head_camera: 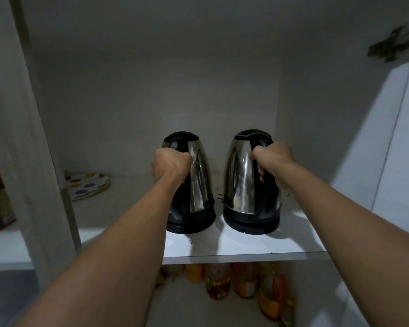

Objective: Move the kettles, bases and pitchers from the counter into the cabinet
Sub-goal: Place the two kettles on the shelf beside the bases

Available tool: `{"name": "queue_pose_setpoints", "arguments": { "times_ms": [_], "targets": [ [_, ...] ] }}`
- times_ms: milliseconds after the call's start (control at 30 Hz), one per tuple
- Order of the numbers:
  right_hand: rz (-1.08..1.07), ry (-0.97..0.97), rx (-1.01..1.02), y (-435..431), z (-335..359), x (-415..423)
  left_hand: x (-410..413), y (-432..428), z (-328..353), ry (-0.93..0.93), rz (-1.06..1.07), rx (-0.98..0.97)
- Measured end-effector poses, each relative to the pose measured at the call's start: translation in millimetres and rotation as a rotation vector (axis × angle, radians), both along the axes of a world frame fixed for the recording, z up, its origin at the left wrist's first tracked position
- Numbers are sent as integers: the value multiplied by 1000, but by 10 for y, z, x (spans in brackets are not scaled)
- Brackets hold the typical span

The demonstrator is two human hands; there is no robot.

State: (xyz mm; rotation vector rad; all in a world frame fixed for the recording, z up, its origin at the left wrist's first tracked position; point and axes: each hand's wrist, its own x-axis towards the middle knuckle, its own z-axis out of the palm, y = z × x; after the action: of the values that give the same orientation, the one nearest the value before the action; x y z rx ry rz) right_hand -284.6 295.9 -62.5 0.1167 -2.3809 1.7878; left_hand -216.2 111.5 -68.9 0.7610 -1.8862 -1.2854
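1. Two shiny stainless-steel electric kettles with black lids and black handles stood upright side by side on the white cabinet shelf (pixel 257 246), in the centre of the frame, close together but not touching.
2. The left steel kettle (pixel 198 175) sat on a round black plastic base (pixel 194 224); the right steel kettle (pixel 241 175) sat on its own round black base (pixel 253 225).
3. The left hand (pixel 169 165) was closed in a fist around the left kettle's black handle, so its grip was wrapped on that kettle.
4. The right hand (pixel 275 164) was likewise curled tight around the right kettle's black handle (pixel 266 147), its grip closed on that kettle.
5. Both bare forearms reached up from the lower corners of the frame toward the shelf.
6. At the left of the shelf, well apart from the kettles, lay a small stack of white paper plates with coloured dots (pixel 87 186).
7. Below the shelf, in the lower middle of the frame, stood several blurred bottles and jars with yellow and orange labels (pixel 243 283).
8. A dark metal hinge (pixel 392 44) showed at the upper right, beside the white cabinet door (pixel 387 138).
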Motion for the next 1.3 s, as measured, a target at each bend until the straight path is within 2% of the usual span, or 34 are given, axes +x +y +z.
{"name": "queue_pose_setpoints", "arguments": {
  "times_ms": [200, 567, 667, 733, 833, 900, 1133, 1300],
  "targets": [
    [-110, 64, 75, -261, -153, 151, 162, -121, -1, 6, -46, 13],
    [-61, -22, -96, -131, -174, 577, 406, -92, -141, -32, -25, -29],
    [-119, -15, -140, -177, -355, 586, 458, -76, -438, 47, -28, -58],
    [-253, 9, -28, -183, -672, 640, 517, -24, -819, 83, -58, -35],
    [-320, -10, 103, -191, -1240, 782, 527, 35, -1378, 17, 8, -93],
    [-337, 14, 107, -212, -1397, 740, 433, 22, -1555, 45, 14, -145],
    [-381, 79, 72, -397, -1412, 160, -216, -180, -1461, 134, -97, -129],
    [-379, 119, 89, -463, -1454, -380, -822, -339, -1480, 115, -114, -102]
  ]
}}
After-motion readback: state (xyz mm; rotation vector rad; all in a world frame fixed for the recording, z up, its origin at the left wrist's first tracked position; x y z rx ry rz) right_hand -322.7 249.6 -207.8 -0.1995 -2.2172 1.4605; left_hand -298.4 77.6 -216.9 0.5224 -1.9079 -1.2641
